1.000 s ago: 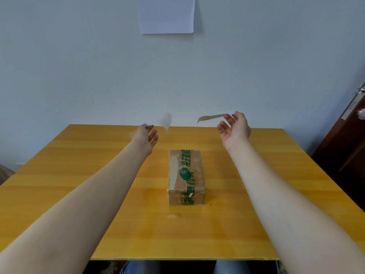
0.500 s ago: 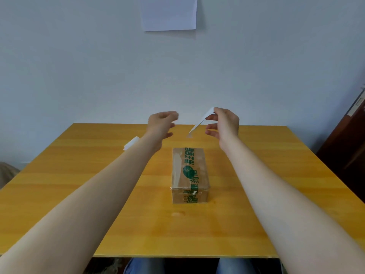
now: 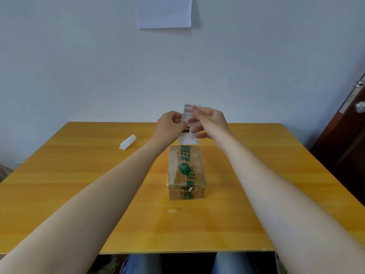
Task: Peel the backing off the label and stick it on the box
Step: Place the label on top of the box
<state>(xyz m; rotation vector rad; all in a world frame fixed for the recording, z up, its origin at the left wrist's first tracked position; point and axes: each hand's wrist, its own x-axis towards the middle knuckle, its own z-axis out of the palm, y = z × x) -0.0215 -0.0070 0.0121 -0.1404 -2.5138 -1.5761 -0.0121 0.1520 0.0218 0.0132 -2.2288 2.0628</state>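
Note:
A small cardboard box (image 3: 186, 171) wrapped in clear tape with green print lies in the middle of the wooden table (image 3: 79, 184). Above its far end I hold a white printed label (image 3: 188, 126) upright, printed side facing me. My left hand (image 3: 169, 127) pinches its left edge and my right hand (image 3: 209, 122) pinches its right and upper part. The label hangs in the air, apart from the box. A curled white backing strip (image 3: 128, 142) lies on the table to the far left.
A white sheet of paper (image 3: 165, 11) hangs on the wall behind the table. A dark wooden door (image 3: 347, 139) with a metal handle stands at the right. The table's near edge runs just above my knees.
The backing left my left hand and landed on the table at the far left. Both hands came together above the box's far end, and the label now stands upright between them.

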